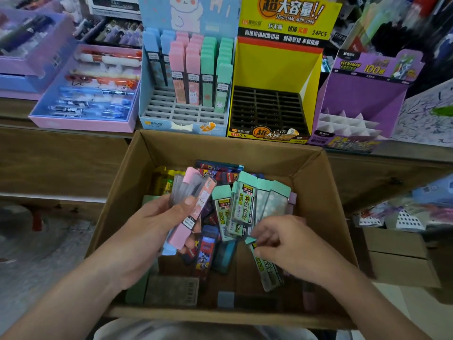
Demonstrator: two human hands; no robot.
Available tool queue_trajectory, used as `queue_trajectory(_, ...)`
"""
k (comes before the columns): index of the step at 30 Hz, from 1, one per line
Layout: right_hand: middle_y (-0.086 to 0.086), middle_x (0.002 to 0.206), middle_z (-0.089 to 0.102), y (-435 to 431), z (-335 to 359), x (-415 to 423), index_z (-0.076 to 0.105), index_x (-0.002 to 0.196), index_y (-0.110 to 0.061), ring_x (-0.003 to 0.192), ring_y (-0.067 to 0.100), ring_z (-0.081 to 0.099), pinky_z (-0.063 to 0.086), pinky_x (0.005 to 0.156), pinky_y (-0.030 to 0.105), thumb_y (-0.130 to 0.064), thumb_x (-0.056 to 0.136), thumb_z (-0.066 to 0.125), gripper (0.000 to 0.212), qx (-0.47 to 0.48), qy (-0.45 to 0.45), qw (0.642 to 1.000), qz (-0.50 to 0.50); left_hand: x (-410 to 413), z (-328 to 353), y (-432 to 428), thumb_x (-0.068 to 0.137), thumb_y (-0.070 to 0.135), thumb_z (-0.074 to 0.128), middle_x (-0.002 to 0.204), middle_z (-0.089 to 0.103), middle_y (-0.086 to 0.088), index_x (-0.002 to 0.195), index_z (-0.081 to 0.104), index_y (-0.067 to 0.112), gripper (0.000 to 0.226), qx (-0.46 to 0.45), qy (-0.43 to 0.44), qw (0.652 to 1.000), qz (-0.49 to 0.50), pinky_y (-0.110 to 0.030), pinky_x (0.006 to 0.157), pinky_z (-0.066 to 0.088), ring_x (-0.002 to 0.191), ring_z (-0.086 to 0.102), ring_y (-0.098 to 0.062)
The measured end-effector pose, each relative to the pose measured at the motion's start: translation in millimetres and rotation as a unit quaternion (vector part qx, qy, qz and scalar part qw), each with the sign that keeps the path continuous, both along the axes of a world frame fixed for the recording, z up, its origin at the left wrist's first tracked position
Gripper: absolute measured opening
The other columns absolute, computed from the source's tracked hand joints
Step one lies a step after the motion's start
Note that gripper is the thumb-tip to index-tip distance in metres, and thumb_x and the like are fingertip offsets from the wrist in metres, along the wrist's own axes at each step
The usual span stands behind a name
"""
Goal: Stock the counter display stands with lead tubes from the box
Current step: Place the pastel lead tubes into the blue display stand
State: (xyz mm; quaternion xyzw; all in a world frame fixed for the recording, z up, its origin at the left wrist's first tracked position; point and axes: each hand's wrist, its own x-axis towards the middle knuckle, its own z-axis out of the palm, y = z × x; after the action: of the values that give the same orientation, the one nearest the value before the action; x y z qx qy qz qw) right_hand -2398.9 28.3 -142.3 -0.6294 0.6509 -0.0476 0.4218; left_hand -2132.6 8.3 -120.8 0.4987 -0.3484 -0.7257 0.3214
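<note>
A brown cardboard box (326,192) in front of me holds several loose lead tubes in mixed colours. My left hand (152,227) grips a small bundle of pink-capped tubes (193,209) above the box's left side. My right hand (286,241) reaches into the pile and pinches the lower end of the green-capped tubes (242,204). On the counter behind stand three displays: a blue stand (157,119) partly filled with blue, pink and green tubes, a yellow stand (277,67) with bare black slots, and a purple stand (362,89) with bare white dividers.
A pink tray of pens (81,119) lies left of the blue stand, with purple boxes (31,60) behind it. Wooden shelving runs under the counter. A cardboard carton (397,256) sits low on the right.
</note>
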Motion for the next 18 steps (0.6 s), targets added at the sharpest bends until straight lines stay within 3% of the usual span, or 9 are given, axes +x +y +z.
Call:
queue_trajectory(3, -0.019, 0.097, 0.069, 0.9, -3.5, 9.1, 0.068, 0.114, -0.037, 0.089, -0.006, 0.066, 0.057, 0.077, 0.019, -0.028, 0.087, 0.080, 0.031, 0.012, 0.005, 0.999, 0.033, 0.0, -1.1, 4.8, 0.078, 0.044, 0.074, 0.082, 0.069, -0.015, 0.114, 0.069, 0.012, 0.048, 0.008, -0.009, 1.000, 0.015, -0.026, 0.050, 0.051, 0.060, 0.060, -0.019)
queue_trajectory(8, -0.021, 0.097, 0.067, 0.2, -1.6, 15.3, 0.068, 0.106, -0.038, 0.089, -0.007, 0.064, 0.054, 0.068, 0.015, -0.029, 0.083, 0.084, 0.029, 0.052, 0.015, 0.992, 0.118, 4.6, 4.7, 11.7, 0.073, 0.045, 0.074, 0.082, 0.073, -0.013, 0.099, 0.079, 0.028, 0.031, 0.007, -0.019, 1.000, 0.010, -0.025, 0.055, 0.056, 0.062, 0.064, -0.018)
queue_trajectory(10, -0.019, 0.097, 0.068, 3.9, -2.1, 21.1, 0.071, 0.109, -0.034, 0.089, -0.005, 0.065, 0.055, 0.069, 0.014, -0.027, 0.082, 0.085, 0.030, 0.076, 0.011, 0.983, 0.168, 4.6, 3.3, 14.2, 0.074, 0.042, 0.073, 0.081, 0.073, -0.014, 0.102, 0.078, 0.024, 0.034, 0.015, -0.025, 0.999, 0.017, -0.025, 0.054, 0.057, 0.061, 0.065, -0.019)
queue_trajectory(14, -0.012, 0.105, 0.066, 11.9, -5.3, 32.9, 0.070, 0.116, -0.028, 0.096, 0.011, 0.065, 0.058, 0.086, 0.037, -0.025, 0.081, 0.084, 0.038, 0.085, 0.045, 0.973, 0.212, 5.1, -0.2, 17.5, 0.068, 0.044, 0.074, 0.084, 0.074, -0.015, 0.110, 0.072, 0.019, 0.048, 0.026, -0.047, 0.998, 0.019, -0.028, 0.058, 0.058, 0.064, 0.067, -0.020)
queue_trajectory(18, -0.007, 0.109, 0.063, 10.7, -8.5, 35.1, 0.069, 0.118, -0.025, 0.101, 0.015, 0.062, 0.054, 0.084, 0.033, -0.024, 0.085, 0.082, 0.036, 0.098, 0.046, 0.966, 0.236, 6.3, -3.4, 19.1, 0.063, 0.048, 0.078, 0.086, 0.075, -0.014, 0.106, 0.075, 0.025, 0.048, 0.035, -0.041, 0.999, 0.002, -0.028, 0.059, 0.058, 0.067, 0.068, -0.021)
